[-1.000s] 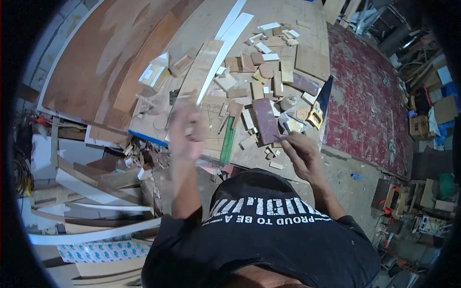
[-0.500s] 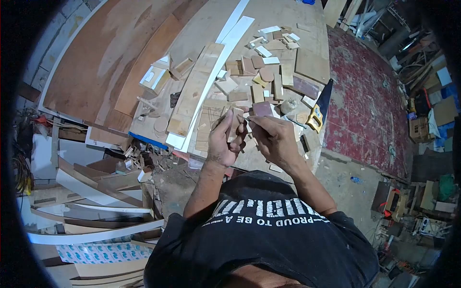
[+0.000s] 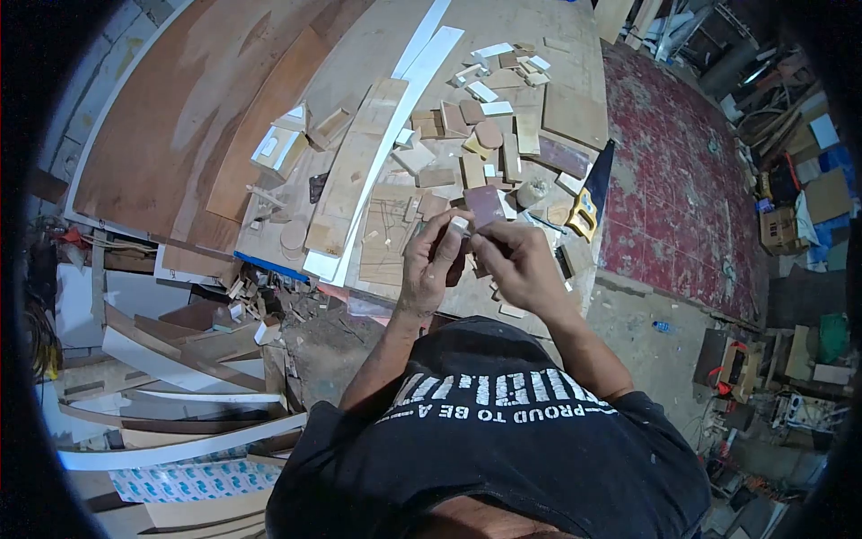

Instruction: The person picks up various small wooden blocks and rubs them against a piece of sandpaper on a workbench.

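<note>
My left hand (image 3: 428, 269) is closed around a small wooden block (image 3: 459, 225), whose pale end shows above the thumb. Close beside it, my right hand (image 3: 523, 268) is pinched, its fingertips at the block's right side; whatever lies between them is hidden. Just beyond the hands lies a purplish-brown flat piece (image 3: 485, 206) on the workbench (image 3: 503, 22). A board with pencil lines (image 3: 384, 238) is left of my left hand. To the right of the hands, a handsaw with a yellow handle (image 3: 584, 214) lies by the bench edge, near a small jar (image 3: 532, 192).
Several wood offcuts (image 3: 488, 135) are scattered over the bench's middle. Long white strips (image 3: 395, 148) and a plank (image 3: 364, 153) run along its left part. A small wooden box (image 3: 280, 146) stands farther left. Curved panels (image 3: 180, 359) are stacked at lower left; a red floor (image 3: 673, 180) lies right.
My left hand has turned, so the block now shows its pale end rather than its long face. My right hand's fingers have curled in more. The view has shifted slightly.
</note>
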A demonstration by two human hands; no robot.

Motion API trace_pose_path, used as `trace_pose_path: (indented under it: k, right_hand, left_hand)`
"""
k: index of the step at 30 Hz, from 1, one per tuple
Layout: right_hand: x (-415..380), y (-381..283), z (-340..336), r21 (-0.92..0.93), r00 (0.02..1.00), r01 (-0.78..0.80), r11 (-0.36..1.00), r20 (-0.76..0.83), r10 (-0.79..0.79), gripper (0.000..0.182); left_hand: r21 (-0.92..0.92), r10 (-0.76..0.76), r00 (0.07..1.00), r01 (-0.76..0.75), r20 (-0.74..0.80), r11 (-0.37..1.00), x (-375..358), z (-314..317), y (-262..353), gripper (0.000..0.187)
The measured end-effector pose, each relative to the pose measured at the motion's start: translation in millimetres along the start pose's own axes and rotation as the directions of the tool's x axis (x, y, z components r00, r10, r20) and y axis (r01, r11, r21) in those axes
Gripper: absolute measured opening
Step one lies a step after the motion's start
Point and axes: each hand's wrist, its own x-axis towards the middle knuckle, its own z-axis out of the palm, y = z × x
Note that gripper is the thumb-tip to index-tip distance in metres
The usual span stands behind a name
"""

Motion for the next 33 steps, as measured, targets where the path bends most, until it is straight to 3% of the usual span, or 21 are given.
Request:
trace_pose_path:
  k: [2, 4, 6, 7, 9, 10, 12, 14, 16, 19, 20, 22, 24, 26, 27, 30, 31, 33]
  right_hand:
    - [-2, 8, 0, 0.263, 0.906, -0.416, 0.870, 0.199, 0.373, 0.008]
    - [-16, 18, 17, -0.031, 1.000, 0.002, 1.000, -0.009, -0.002, 0.006]
    - [-25, 24, 30, -0.324, 0.985, 0.127, 0.937, -0.067, -0.156, 0.004]
    - [-28, 30, 31, -0.326, 0.987, 0.121, 0.937, -0.059, -0.148, 0.004]
    - [-27, 42, 30, -0.055, 0.998, 0.042, 0.998, -0.052, -0.045, 0.007]
    - [-31, 43, 29, -0.053, 0.998, 0.035, 0.998, -0.051, -0.038, 0.007]
    - [-36, 45, 24, -0.071, 0.985, -0.172, 0.983, 0.016, 0.173, 0.011]
    - [-37, 50, 25, -0.213, 0.982, 0.186, 0.959, 0.000, -0.190, 0.017]
    - [-34, 35, 24, -0.368, 0.978, 0.205, 0.907, 0.053, -0.200, 0.018]
    - [-25, 42, 19, -0.330, 0.965, 0.262, 0.907, 0.086, -0.248, 0.018]
    - [-24, 45, 20, -0.336, 0.964, 0.266, 0.904, 0.082, -0.253, 0.018]
    - [-24, 54, 27, -0.094, 0.990, 0.135, 0.986, 0.046, -0.131, 0.016]
    - [-26, 52, 33, -0.076, 0.995, 0.087, 0.993, 0.050, -0.083, 0.016]
    - [-28, 45, 36, -0.081, 0.993, 0.109, 0.991, -0.043, -0.113, 0.022]
    - [-29, 43, 31, -0.147, 0.992, 0.121, 0.982, -0.007, -0.123, 0.022]
    - [-24, 38, 17, -0.171, 0.990, 0.139, 0.975, 0.059, -0.130, 0.019]
    - [-24, 41, 17, -0.132, 0.994, 0.102, 0.986, 0.050, -0.096, 0.020]
    - [-26, 49, 28, -0.098, 0.995, 0.103, 0.990, 0.027, -0.101, 0.020]
  left_hand:
    - [0.040, 0.035, 0.999, -0.036, 0.014, 0.999, -7, -5, -10, 0.031]
    - [-0.059, -0.130, 0.991, 0.129, -0.009, 0.990, -12, -4, -14, 0.030]
    - [0.009, -0.117, 0.993, 0.117, 0.013, 0.993, -18, -5, -21, 0.028]
    - [0.024, -0.131, 0.991, 0.131, 0.003, 0.991, -20, -6, -24, 0.028]
    - [0.024, -0.103, 0.994, 0.104, -0.039, 0.994, -21, -1, -28, 0.027]
    - [0.022, -0.111, 0.993, 0.111, -0.040, 0.994, -24, -1, -25, 0.027]
    - [-0.158, -0.244, 0.970, 0.240, -0.004, 0.958, -25, -1, -18, 0.027]
    - [-0.157, -0.242, 0.970, 0.242, 0.015, 0.958, -27, -4, -23, 0.027]
    - [-0.140, -0.238, 0.970, 0.242, 0.040, 0.960, -27, -5, -30, 0.026]
    - [-0.171, -0.277, 0.958, 0.260, -0.081, 0.950, -29, 0, -30, 0.026]
    - [-0.170, -0.270, 0.960, 0.254, -0.075, 0.952, -28, -1, -27, 0.026]
    - [-0.272, -0.305, 0.951, 0.280, -0.055, 0.921, -27, 2, -10, 0.025]
    - [-0.268, -0.283, 0.956, 0.253, -0.080, 0.930, -24, 5, -11, 0.025]
    - [-0.002, -0.143, 0.976, 0.145, -0.162, 0.989, -24, 5, -29, 0.026]
    - [0.120, -0.051, 0.989, 0.068, -0.138, 0.990, -23, 5, -28, 0.026]
    - [0.028, -0.097, 0.991, 0.100, -0.094, 0.995, -24, 8, -24, 0.027]
    - [-0.070, -0.201, 0.977, 0.196, -0.071, 0.978, -26, 7, -17, 0.027]
    - [-0.094, -0.208, 0.975, 0.200, -0.082, 0.975, -28, 3, -15, 0.027]
